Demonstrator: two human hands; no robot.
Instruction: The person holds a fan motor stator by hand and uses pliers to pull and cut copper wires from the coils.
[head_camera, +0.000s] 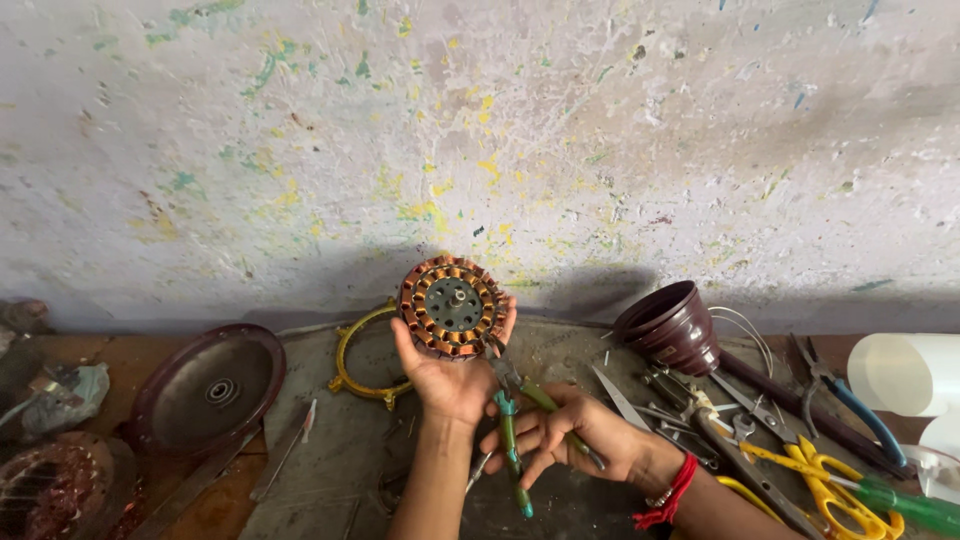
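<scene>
Above the cluttered table (340, 440), the left hand (450, 375) cups a copper-wound stator (453, 305) upright in spread fingers, while the right hand (570, 432) closes around green-handled pliers (512, 430) touching its rim.

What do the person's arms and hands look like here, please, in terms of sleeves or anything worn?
Both forearms are bare, with no sleeves or gloves. The right hand has red thread wound around its wrist beside a thin metal bangle. The left hand wears nothing visible.
</scene>
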